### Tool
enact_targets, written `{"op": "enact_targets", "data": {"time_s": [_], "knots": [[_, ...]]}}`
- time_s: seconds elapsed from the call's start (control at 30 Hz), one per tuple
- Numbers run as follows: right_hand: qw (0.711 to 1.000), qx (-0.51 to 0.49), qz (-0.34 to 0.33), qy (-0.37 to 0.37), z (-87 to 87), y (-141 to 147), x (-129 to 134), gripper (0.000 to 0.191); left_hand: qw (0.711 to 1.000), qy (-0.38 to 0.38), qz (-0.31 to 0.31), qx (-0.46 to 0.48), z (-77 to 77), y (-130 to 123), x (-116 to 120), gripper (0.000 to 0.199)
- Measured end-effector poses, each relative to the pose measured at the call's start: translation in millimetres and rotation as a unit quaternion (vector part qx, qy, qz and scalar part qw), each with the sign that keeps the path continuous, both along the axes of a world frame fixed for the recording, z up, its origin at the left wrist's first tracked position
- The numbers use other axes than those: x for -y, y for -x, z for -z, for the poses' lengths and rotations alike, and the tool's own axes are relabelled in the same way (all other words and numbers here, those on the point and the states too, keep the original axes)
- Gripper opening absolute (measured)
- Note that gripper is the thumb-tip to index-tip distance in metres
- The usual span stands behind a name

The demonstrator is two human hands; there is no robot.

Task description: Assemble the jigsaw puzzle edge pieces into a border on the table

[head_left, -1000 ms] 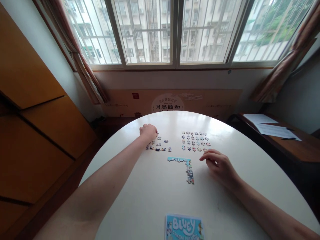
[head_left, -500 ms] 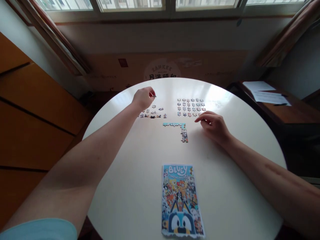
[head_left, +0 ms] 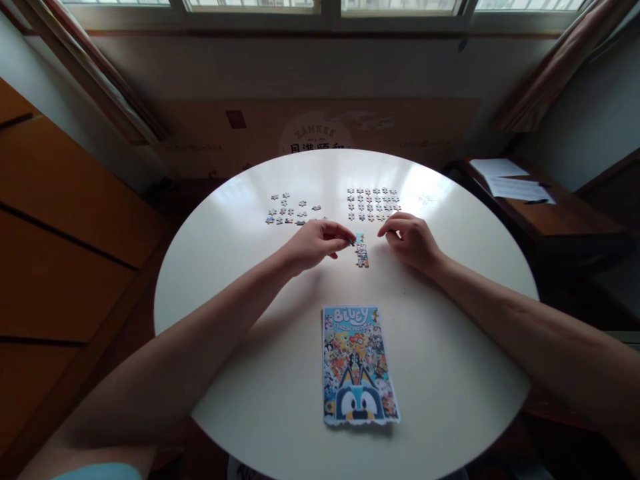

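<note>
My left hand (head_left: 320, 244) pinches a puzzle piece (head_left: 352, 242) at the joined strip (head_left: 363, 255), likely fitting, needing alignment; my right hand (head_left: 411, 241) is half-curled, seemingly empty.

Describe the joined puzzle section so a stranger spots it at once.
Find the white table, then the gap between the left hand and right hand. The puzzle section there, blue at its far end, is interlocked, unlike the loose pieces beyond.

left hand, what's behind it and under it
Behind the left hand, loose puzzle pieces lie on the table; the nearest look partly hidden. Whatever lies directly under it is covered, so I can't tell.
</note>
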State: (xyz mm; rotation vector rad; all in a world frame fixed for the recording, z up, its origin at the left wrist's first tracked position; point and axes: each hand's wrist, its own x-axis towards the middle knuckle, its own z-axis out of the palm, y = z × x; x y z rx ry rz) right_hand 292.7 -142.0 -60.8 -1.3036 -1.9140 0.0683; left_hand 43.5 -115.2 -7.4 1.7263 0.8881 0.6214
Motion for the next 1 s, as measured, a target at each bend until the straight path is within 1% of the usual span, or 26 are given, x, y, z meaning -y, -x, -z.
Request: {"op": "enact_targets", "data": {"time_s": [0.13, 0.27, 0.43, 0.53, 0.6, 0.7, 0.8, 0.9, 1.0], "knots": [[0.999, 0.033, -0.014, 0.014, -0.5, 1, -1, 0.028, 0.999, 0.027, 0.013, -0.013, 10.3, -1, 4, 0.017], [1.000, 0.026, -0.003, 0.016, 0.0, 1, -3, 0.028, 0.999, 0.042, 0.005, -0.014, 16.9, -1, 6, 0.019], [1.000, 0.009, 0.005, -0.002, -0.1, 1, -2, 0.030, 0.999, 0.052, 0.004, -0.014, 18.5, 0, 11, 0.023], [1.000, -0.006, -0.006, -0.008, -4.3, 4, 3, 0.032, 0.998, 0.058, 0.009, -0.007, 18.2, 1, 14, 0.023], [0.999, -0.018, -0.031, -0.006, -9.8, 9, 7, 0.031, 0.998, 0.057, 0.007, 0.004, 17.8, 1, 17, 0.024], [0.994, -0.034, -0.104, 0.007, -19.5, 17, 16, 0.023, 0.997, 0.074, 0.001, 0.029, 16.9, 2, 19, 0.026], [0.985, -0.050, -0.162, 0.015, -26.7, 22, 23, 0.018, 0.994, 0.099, 0.006, 0.044, 16.7, 3, 21, 0.020], [0.978, -0.056, -0.197, 0.026, -29.8, 25, 26, 0.018, 0.994, 0.102, 0.020, 0.045, 17.4, 4, 20, 0.012], [0.970, -0.049, -0.233, 0.054, -30.2, 26, 27, 0.019, 0.994, 0.099, 0.030, 0.038, 17.9, 4, 19, 0.010]]}}
